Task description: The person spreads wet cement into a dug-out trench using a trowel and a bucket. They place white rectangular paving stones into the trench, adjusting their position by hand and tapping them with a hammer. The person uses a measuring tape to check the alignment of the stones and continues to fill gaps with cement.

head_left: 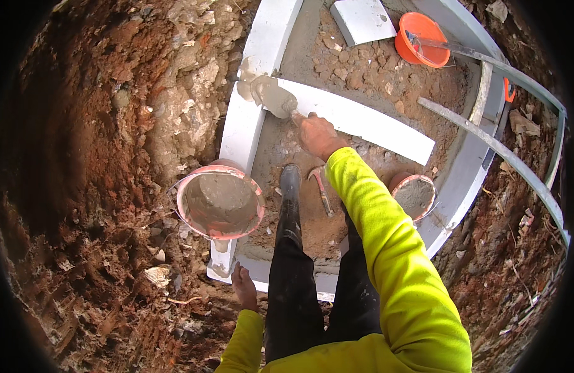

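Observation:
My right hand point(318, 135) is closed round the handle of a trowel point(279, 101). Wet grey mortar coats its blade, which lies over the joint where a long white block point(368, 124) meets the left row of white blocks point(240, 138). A patch of mortar point(245, 91) shows beside the blade on that row. Low on the left, my left hand point(244, 286) hangs with its fingers apart, holding nothing, close to the row's near corner. Beyond it, a reddish bucket point(259, 214) of mortar stands on the left row.
A claw hammer point(322, 191) lies on the soil by my boot point(291, 180). To the right stands a smaller mortar bucket point(432, 205). Farther off are an orange bucket point(437, 28), a loose white block point(361, 20) and long bars point(504, 152) across the right wall. Rough earth point(113, 186) rises left.

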A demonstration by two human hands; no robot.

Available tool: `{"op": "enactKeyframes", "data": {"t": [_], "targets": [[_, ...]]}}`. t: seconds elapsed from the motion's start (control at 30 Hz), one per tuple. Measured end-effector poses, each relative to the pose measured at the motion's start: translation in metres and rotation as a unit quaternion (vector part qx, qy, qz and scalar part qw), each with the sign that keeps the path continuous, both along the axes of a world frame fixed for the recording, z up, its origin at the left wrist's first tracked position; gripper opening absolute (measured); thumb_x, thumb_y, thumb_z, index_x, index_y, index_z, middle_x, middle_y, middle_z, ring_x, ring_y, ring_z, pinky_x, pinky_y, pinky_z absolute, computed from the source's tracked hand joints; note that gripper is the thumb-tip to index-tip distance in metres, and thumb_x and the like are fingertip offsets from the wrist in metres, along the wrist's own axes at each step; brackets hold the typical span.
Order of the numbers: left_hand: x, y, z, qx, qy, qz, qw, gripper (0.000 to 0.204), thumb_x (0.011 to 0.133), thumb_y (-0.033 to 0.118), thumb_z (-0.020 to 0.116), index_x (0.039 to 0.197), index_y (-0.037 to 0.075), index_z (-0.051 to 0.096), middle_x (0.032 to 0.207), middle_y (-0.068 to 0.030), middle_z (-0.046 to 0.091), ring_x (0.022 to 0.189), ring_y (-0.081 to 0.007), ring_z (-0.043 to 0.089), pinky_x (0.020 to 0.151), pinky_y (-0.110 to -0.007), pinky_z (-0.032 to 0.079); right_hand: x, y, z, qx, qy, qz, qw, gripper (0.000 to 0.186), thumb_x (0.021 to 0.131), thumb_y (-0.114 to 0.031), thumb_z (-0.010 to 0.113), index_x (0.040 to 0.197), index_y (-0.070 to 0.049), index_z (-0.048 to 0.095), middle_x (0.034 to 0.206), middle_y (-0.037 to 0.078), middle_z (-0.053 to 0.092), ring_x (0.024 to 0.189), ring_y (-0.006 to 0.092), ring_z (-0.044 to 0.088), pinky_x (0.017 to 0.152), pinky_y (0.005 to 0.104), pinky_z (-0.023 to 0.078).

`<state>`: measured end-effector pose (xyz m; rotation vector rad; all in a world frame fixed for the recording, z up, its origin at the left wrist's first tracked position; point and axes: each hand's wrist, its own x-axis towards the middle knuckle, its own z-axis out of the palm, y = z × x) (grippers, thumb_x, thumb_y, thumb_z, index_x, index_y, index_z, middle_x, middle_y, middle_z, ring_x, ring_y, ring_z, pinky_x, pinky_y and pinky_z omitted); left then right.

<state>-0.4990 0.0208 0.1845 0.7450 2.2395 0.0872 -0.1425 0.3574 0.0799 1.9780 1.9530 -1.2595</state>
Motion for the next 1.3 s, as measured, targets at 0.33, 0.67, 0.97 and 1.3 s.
{"op": "enactKeyframes", "data": {"t": [0.33, 0.67, 0.97, 1.3], "targets": [[0.016, 0.011, 0.012, 0.029, -0.054, -0.001, 0.998, 0.041, 0.098, 0.017, 0.051, 0.134, -0.005, 0.052, 0.118, -0.0188, 0.055, 0.105, -0.0258, 0.058, 0.091, -0.037, 0.049, -0.005, 0.000, 0.008, 0.009, 0.059, -0.064, 0.996, 0.046, 0.091, -0.017, 0.055, 0.136, -0.011, 0.051, 0.111, 0.026, 0.062, 0.101, 0.0401, 0.065, 0.088, 0.0473, 0.053], [0.009, 0.005, 0.014, 0.024, -0.022, -0.027, 0.999, 0.041, 0.098, 0.019, 0.051, 0.133, -0.002, 0.054, 0.119, -0.0210, 0.057, 0.108, -0.0314, 0.057, 0.094, -0.041, 0.047, -0.001, 0.014, 0.012, 0.026, 0.004, 0.041, 0.999, 0.051, 0.088, -0.013, 0.054, 0.139, -0.010, 0.047, 0.106, 0.027, 0.063, 0.089, 0.0418, 0.066, 0.078, 0.0468, 0.055], [0.007, -0.003, 0.009, 0.040, -0.042, 0.056, 0.997, 0.042, 0.097, 0.019, 0.052, 0.132, -0.004, 0.055, 0.115, -0.0210, 0.059, 0.103, -0.0319, 0.060, 0.091, -0.041, 0.048, 0.023, -0.080, 0.070, 0.084, 0.097, -0.012, 0.992, 0.052, 0.084, -0.018, 0.063, 0.135, -0.010, 0.054, 0.089, 0.023, 0.067, 0.081, 0.0378, 0.068, 0.072, 0.0473, 0.055], [0.005, 0.000, 0.006, 0.007, -0.092, 0.007, 0.996, 0.050, 0.099, 0.027, 0.047, 0.142, 0.002, 0.047, 0.114, -0.0089, 0.060, 0.100, -0.0209, 0.061, 0.073, -0.035, 0.050, -0.136, -0.110, 0.091, -0.087, 0.252, 0.030, 0.963, 0.052, 0.082, -0.017, 0.063, 0.131, -0.005, 0.051, 0.102, 0.024, 0.065, 0.094, 0.0417, 0.065, 0.083, 0.0503, 0.052]]}}
